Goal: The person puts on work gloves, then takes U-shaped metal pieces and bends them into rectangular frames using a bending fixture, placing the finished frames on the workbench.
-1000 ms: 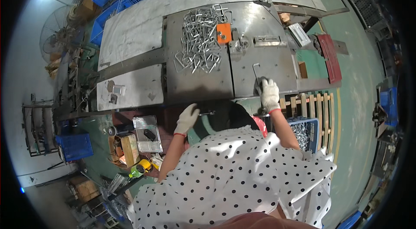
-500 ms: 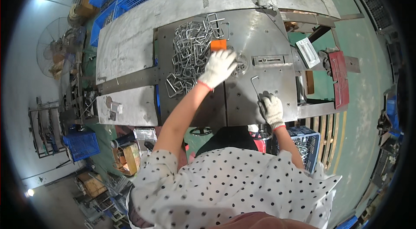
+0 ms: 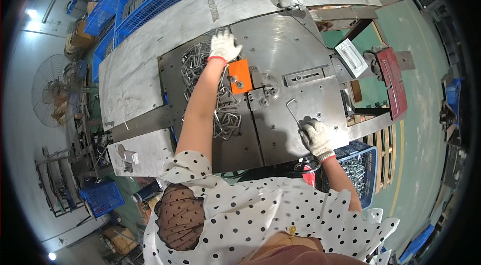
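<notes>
Bent wire pieces (image 3: 213,92) lie heaped on the steel machine table (image 3: 135,72), left of an orange block (image 3: 240,76). The gloved left hand (image 3: 224,46) reaches to the heap's far edge, fingers curled down on it. The gloved right hand (image 3: 315,136) pinches a hooked metal rod (image 3: 293,112) flat on the plate.

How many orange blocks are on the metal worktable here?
1. The orange block sits mid-table, just right of the bent wire pieces, below the gloved left hand. None seems hidden.
</notes>
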### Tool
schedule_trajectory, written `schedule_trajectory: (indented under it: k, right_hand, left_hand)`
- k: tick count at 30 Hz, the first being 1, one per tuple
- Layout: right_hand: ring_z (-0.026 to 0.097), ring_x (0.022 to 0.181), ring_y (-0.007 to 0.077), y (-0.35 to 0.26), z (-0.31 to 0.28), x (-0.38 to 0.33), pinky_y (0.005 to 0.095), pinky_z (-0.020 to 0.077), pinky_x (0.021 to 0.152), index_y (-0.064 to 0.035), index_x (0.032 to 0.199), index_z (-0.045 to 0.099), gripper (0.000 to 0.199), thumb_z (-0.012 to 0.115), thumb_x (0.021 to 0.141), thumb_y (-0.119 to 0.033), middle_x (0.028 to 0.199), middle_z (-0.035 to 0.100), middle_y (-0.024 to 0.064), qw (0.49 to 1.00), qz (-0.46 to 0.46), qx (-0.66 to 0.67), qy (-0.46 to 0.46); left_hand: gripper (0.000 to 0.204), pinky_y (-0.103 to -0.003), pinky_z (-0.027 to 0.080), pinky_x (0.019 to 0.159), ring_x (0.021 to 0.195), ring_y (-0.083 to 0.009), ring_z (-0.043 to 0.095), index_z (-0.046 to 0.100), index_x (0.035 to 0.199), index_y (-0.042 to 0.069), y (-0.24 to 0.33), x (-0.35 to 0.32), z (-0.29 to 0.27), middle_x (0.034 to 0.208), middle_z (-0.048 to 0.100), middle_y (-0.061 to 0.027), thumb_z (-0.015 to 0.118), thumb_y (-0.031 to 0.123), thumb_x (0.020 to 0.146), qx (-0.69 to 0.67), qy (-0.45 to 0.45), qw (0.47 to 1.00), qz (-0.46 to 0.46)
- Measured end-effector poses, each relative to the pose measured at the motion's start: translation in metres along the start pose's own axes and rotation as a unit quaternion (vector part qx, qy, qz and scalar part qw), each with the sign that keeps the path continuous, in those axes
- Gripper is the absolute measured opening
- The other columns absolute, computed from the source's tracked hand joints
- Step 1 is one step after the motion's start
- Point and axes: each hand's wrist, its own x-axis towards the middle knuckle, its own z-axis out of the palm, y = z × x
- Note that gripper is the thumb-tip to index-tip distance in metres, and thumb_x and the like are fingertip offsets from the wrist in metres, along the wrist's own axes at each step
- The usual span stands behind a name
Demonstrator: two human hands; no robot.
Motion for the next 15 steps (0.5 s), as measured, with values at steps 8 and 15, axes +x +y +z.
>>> schedule_trajectory:
  k: [8,15]
  right_hand:
    - [0.067,0.105,0.0379,0.006,0.002,0.003,0.0487,0.0544,0.091,-0.011,0.112,0.07,0.028,0.08,0.092,-0.027,0.114,0.068,0.0144,0.999,-0.011,0.034,0.003]
    - [0.068,0.1,0.0355,0.0,-0.014,0.008,0.0479,0.0557,0.086,-0.0106,0.11,0.071,0.027,0.079,0.089,-0.025,0.112,0.07,0.0125,0.999,-0.03,0.039,0.018]
  left_hand:
    - [0.058,-0.057,0.04,0.116,0.15,-0.0356,0.047,0.065,0.142,0.009,-0.03,-0.004,-0.011,0.158,0.056,-0.0183,0.053,0.05,0.103,0.088,-0.01,0.996,0.016]
    - [0.039,-0.059,0.035,0.122,0.145,-0.0255,0.051,0.069,0.133,0.023,0.033,-0.049,-0.021,0.146,0.066,-0.0048,0.041,0.04,0.111,0.108,0.005,0.985,0.136]
